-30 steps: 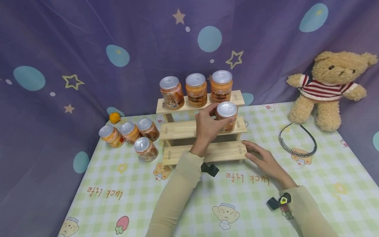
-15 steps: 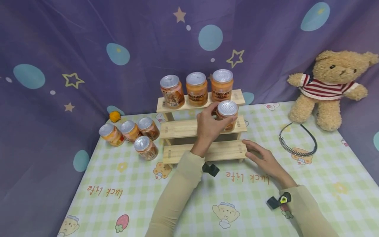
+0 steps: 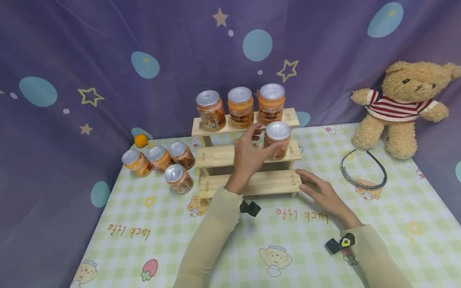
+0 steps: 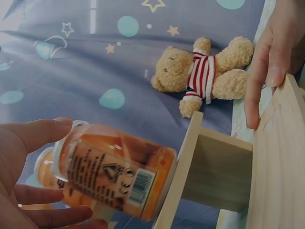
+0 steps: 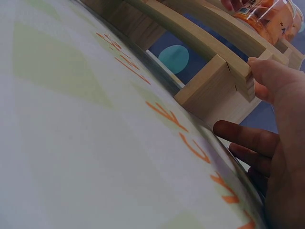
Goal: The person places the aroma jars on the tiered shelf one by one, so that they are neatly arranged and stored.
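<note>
Your two hands at the three-tier wooden stand, mid-frame.
Your left hand is spread at centre, thumb before the silver-lidded jar, fingers clear of it; your right hand, right of centre, is loosely spread, touching the bottom tier's right end. That jar stands on the middle tier's right, orange contents showing; three similar jars line the top tier, and four jars sit at left on the checked tablecloth.

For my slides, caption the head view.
Left hand at a jar on the middle tier of a wooden shelf, three jars above.
</note>
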`<state>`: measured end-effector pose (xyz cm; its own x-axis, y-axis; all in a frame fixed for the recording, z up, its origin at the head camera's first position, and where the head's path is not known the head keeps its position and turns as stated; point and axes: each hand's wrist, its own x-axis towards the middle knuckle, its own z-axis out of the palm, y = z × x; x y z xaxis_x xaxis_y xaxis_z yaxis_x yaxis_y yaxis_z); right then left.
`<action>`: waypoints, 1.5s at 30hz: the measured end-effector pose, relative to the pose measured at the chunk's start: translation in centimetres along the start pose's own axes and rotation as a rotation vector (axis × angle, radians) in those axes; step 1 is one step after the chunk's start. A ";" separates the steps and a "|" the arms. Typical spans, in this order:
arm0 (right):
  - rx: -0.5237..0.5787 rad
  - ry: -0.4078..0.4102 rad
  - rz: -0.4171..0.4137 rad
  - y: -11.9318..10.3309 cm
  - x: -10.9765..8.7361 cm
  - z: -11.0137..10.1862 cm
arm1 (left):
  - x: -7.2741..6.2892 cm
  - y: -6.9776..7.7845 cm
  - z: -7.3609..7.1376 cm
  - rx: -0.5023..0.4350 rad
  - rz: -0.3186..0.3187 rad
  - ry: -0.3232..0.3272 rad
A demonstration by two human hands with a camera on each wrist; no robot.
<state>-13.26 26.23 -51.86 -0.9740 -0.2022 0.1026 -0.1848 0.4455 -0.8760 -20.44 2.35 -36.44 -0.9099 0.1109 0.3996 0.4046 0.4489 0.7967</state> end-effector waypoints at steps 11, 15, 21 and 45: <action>-0.017 0.003 -0.003 0.0 0.0 0.0 | -1.4 -1.1 -3.4 -0.066 -0.022 0.017; -0.027 0.003 -0.014 0.1 -0.1 0.0 | -2.0 -1.7 -5.2 -0.062 -0.033 0.024; -0.031 0.000 -0.014 0.2 0.0 0.0 | -3.0 -3.2 -8.3 -0.047 -0.067 0.072; 0.002 0.010 -0.013 -0.1 -0.1 -0.1 | -6.3 -10.4 -18.1 0.059 -0.215 0.278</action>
<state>-13.20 26.27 -51.76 -0.9726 -0.1997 0.1188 -0.1974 0.4409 -0.8756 -17.26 -19.07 -39.05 -0.9108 -0.2337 0.3404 0.1933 0.4871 0.8517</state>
